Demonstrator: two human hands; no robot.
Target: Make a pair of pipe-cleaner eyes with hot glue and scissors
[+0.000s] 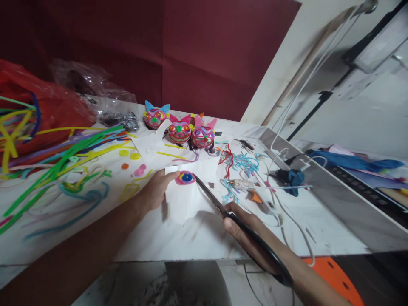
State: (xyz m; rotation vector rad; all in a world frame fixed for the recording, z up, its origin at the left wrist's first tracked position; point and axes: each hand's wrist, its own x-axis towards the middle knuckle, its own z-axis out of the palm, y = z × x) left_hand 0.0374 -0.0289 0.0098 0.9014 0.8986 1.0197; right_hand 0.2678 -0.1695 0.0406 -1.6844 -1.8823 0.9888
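Left hand (158, 188) pinched white paper (183, 204) bearing a fuzzy eye (185, 177); right hand (255, 224) gripped scissors (213, 199)
With their tip at the eye's pink edge, a slight slip might have nicked its rim

– Saw what up front?
– Saw a thin, irregularly cut white paper sheet (181, 206), pinched at the left edge. Bore near the top a fuzzy pink, yellow and blue eye-shaped piece (186, 177), lying flat.
– Looked how, exactly?
– Was oval, rimmed in pink, yellow toward the left, with a round blue centre.
– And spotted what beside it?
– Spotted long dark metal scissors with black handles (213, 199), slanting up leftward. Ended right by the eye's right edge; couldn't tell whether touching.
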